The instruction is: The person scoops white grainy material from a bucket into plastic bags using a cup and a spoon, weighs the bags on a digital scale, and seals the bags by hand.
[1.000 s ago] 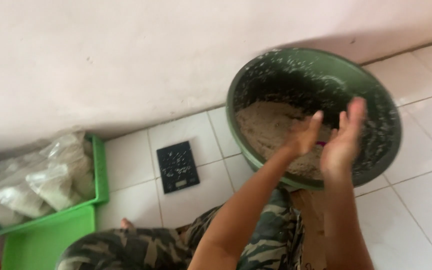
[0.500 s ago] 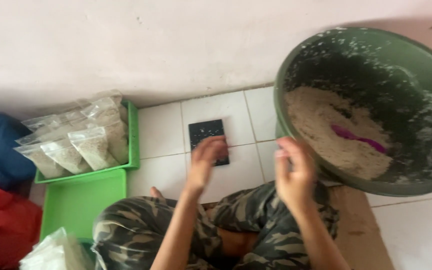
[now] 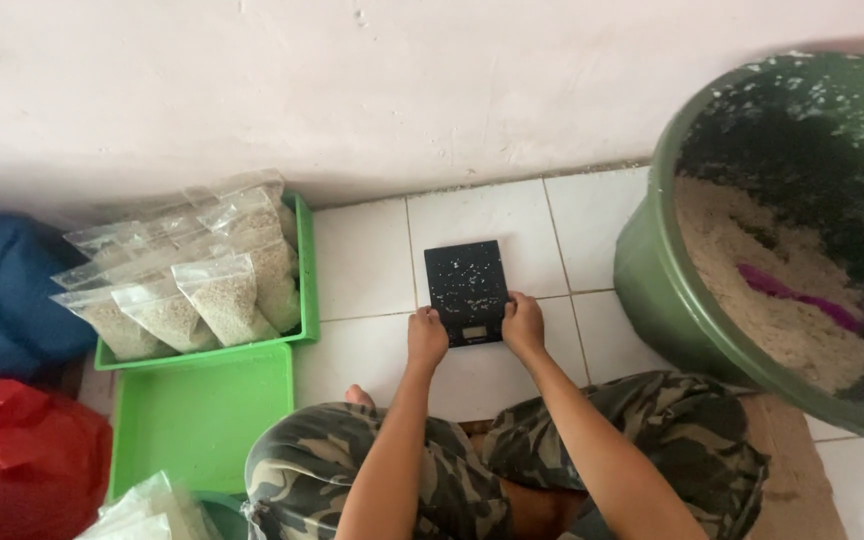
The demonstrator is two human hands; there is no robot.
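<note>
A small black kitchen scale (image 3: 466, 290), dusted with pale grains, lies on the white tiled floor in front of my knees. My left hand (image 3: 427, 338) grips its near left corner. My right hand (image 3: 523, 325) grips its near right corner. To the right stands a big green basin (image 3: 652, 290) holding a heap of pale grainy mix (image 3: 752, 290) with a purple scoop (image 3: 797, 295) lying in it.
A green tray (image 3: 302, 280) at the left holds several clear bags filled with the grainy mix. Its green lid (image 3: 202, 415) lies nearer me. A blue cloth bundle (image 3: 2, 290) and a red plastic bag (image 3: 17, 455) sit far left. A pale wall runs behind.
My hands left the basin, swung left and came down onto the scale's near corners. The view panned left, bringing the tray and bags into sight.
</note>
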